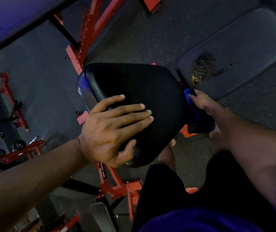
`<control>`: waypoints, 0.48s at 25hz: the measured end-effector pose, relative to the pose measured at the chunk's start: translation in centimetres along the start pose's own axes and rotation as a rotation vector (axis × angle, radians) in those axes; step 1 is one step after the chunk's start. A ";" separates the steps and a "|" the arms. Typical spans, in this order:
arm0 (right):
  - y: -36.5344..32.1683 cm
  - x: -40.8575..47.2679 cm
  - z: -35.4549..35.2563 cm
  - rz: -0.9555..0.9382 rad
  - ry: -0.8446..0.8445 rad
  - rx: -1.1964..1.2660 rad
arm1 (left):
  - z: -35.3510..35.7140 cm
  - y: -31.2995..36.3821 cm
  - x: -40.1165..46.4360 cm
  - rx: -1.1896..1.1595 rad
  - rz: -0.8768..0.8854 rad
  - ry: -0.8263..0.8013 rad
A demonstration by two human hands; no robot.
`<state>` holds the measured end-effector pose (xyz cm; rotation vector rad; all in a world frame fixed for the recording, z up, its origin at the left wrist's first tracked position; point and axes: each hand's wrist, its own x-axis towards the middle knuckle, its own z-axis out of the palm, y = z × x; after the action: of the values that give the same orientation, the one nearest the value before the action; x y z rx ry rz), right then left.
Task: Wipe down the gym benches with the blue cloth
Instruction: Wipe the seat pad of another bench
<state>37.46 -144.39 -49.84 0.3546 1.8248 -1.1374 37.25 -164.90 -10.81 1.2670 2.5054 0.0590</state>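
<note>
My left hand [110, 129] lay flat on the black bench [134, 97] pad, its fingers [134, 113] spread and released across the top with the thumb hooked over the near edge. My right hand [202, 101] was at the pad's far side, fingers clenched on the blue cloth [188, 96], which was pressed against that side edge. Beyond the cloth stood a second, grey pad [242, 47] with a worn, cracked patch.

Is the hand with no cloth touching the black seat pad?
Touching. The head view shows the left hand lying flat on the black seat pad, fingers spread across its top and thumb hooked around its near edge.
</note>
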 end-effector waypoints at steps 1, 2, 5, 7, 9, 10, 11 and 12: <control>-0.6 0.1 0.0 0.002 0.024 -0.006 | 0.0 -0.1 0.0 0.003 0.003 0.007; -1.8 0.4 -0.1 -0.005 0.050 -0.012 | 0.1 -0.1 -0.1 0.008 0.005 0.014; -8.3 2.2 -1.0 -0.109 0.135 0.002 | 0.2 0.0 -0.3 0.016 0.014 0.038; -12.1 2.9 -1.8 -0.191 0.163 -0.012 | 0.5 -0.2 -0.2 -0.015 0.017 0.059; -12.9 2.3 -2.6 -0.233 0.164 -0.032 | 0.6 -0.3 -0.4 -0.030 0.017 0.077; -12.2 1.6 -2.9 -0.244 0.170 -0.025 | 0.7 -0.3 -0.5 -0.025 0.018 0.091; -11.2 0.5 -3.2 -0.243 0.186 -0.009 | 0.8 -0.2 -0.6 -0.019 0.015 0.102; -9.9 -0.9 -3.5 -0.226 0.210 0.017 | 0.9 -0.1 -0.7 -0.025 0.011 0.108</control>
<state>29.64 -146.61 -43.11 0.2908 2.0809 -1.3113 37.80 -165.62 -11.46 1.3004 2.5799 0.1645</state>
